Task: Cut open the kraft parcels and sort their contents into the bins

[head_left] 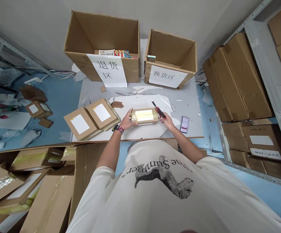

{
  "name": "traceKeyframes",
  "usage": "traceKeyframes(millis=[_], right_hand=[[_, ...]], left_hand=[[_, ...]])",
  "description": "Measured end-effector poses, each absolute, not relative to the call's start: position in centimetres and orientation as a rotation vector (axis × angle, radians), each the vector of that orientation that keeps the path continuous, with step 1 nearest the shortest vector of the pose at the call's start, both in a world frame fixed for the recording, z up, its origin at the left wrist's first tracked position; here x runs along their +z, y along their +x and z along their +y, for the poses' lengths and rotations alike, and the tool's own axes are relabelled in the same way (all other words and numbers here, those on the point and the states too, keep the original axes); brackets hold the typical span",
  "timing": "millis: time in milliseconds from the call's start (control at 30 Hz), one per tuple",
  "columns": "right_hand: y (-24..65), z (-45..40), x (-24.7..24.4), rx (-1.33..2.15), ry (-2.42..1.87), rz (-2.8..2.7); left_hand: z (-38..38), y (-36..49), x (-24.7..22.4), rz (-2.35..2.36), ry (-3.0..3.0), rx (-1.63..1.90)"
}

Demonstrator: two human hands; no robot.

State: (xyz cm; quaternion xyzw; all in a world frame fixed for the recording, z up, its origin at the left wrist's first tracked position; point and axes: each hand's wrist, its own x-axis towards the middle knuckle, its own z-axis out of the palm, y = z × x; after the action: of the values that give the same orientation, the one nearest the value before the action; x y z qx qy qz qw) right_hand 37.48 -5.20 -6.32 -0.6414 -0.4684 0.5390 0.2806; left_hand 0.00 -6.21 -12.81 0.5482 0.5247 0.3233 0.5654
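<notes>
A small taped cardboard box [144, 120] with a white label on its upper face is at the front of the table, between my hands. My left hand [127, 121] grips its left end, fingers behind and thumb in front. In my right hand [167, 121] is a red and black utility knife [159, 110], pointing away and to the left past the box's right end. The fingers of that hand close round the handle close to the box; whether they also touch it I cannot tell.
Flat cardboard parcels [90, 118] lie at the table's left, a phone [184, 124] at the right. Two open cartons, a larger one [133, 69] holding books and a smaller one [191, 61], stand behind. A carton of parcels [79, 174] is at lower left; shelves [259, 48] at right.
</notes>
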Motion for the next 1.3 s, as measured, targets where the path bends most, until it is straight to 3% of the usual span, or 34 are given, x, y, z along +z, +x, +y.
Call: traceKeyframes(millis=[233,433,767,1300], right_hand=[[38.4,-4.8,-5.9,1.253,-1.896,-1.771],[37.8,-3.9,-2.6,0.978,-2.068,-2.237],[31.6,-0.9,3.5,0.802,-1.669,-2.792],[27.0,0.0,4.1,0.552,-1.551,-3.161]], left_hand=[[-4.0,0.6,-13.0,1.17,1.274,0.748],[-4.4,0.6,-13.1,1.16,1.273,0.779],[-5.5,1.2,-14.0,1.142,1.211,0.821],[-6.4,1.0,-14.1,1.124,1.239,0.782]])
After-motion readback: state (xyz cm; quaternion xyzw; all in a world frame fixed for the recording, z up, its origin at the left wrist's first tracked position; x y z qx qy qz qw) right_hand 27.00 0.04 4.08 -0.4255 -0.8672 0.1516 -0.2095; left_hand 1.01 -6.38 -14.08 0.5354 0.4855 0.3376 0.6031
